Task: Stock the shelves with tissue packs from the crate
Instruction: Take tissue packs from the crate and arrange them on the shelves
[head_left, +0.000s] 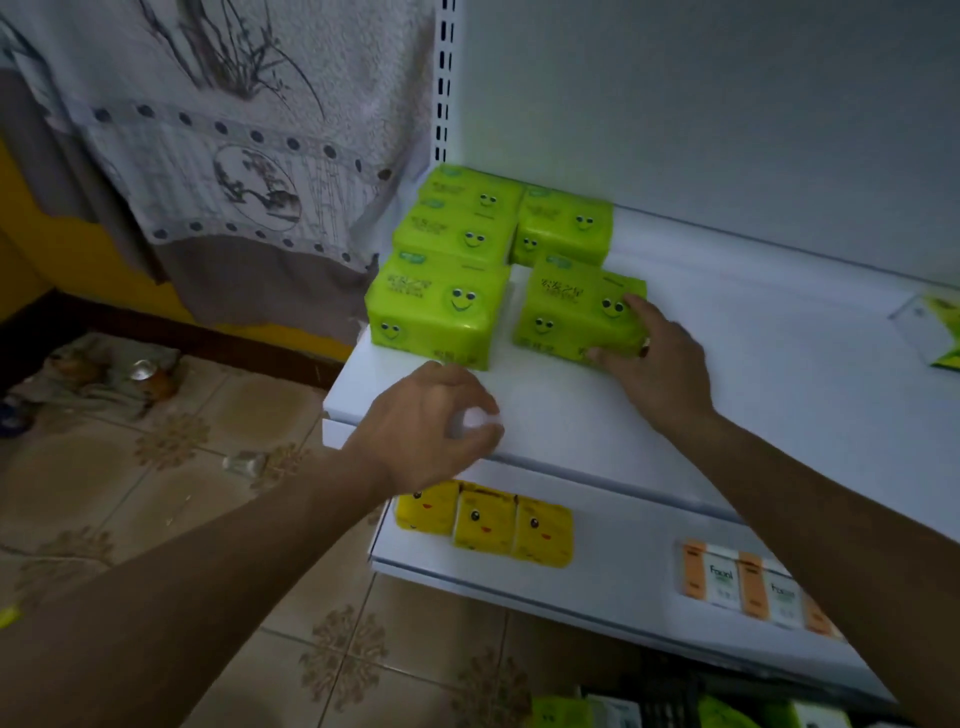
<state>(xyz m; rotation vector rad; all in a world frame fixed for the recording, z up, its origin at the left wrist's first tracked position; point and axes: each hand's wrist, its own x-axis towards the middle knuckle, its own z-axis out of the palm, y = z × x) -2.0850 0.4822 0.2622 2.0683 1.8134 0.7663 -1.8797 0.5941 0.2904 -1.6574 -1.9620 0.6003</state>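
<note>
1. Green plastic wrap with smiley faces is under my right hand (660, 364). It grips the right end of the front right green pack (566, 312), with the forefinger laid along the top corner, the other fingers down the end, and the thumb pressed low on the front face.
2. That pack sits flat on the upper shelf (727, 364), a white board, set back a little from the front edge.
3. Just to its left, with a narrow gap between, lies the front left green pack (431, 306). Two more green packs (452, 234) line up behind that one towards the back panel.
4. Behind the pack I hold stands the back right green pack (563, 226), touching or nearly touching it.
5. My left hand (426, 426) hovers over the front lip of the upper shelf. Its fingers are curled inward, but the fingertips are blurred against the white board, so I cannot tell whether they hold anything.
6. A white-and-green pack (935, 327) lies far off to the right on the same shelf, cut by the edge of the view.
7. On the lower shelf (597, 582) three yellow packs (485, 525) stand side by side at the left end. Orange-and-white packs (737, 582) lie further right.
8. At the bottom edge, under the lower shelf, more green packs (558, 712) show dimly beside a dark crate (670, 696).
9. To the left are a patterned tile floor (156, 493), a printed cloth (234, 156) hanging on the wall, and cans (145, 371) on a rag.
</note>
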